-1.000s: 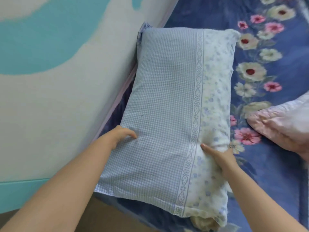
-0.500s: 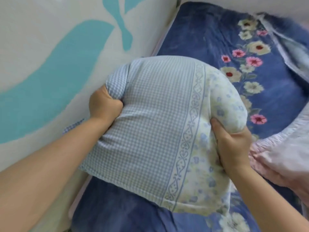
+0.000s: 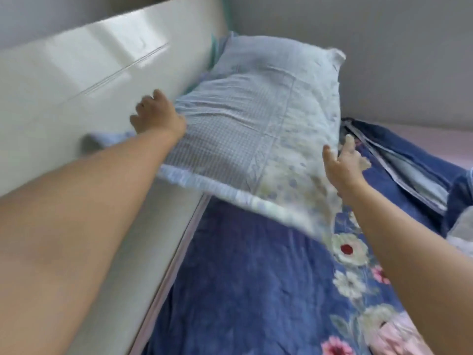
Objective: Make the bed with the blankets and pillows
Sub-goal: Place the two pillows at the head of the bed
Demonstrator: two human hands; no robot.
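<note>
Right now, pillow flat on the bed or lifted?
Lifted at its near end. The pillow slopes up from the corner, its near edge above the sheet, with the left hand and right hand at its sides.

Counted in view: one blue checked pillow (image 3: 258, 129), one floral blue bedsheet (image 3: 250, 283), one folded blue blanket (image 3: 414, 165), one pink pillow (image 3: 407, 336), and two hands, the left hand (image 3: 156, 116) and the right hand (image 3: 343, 165).
</note>
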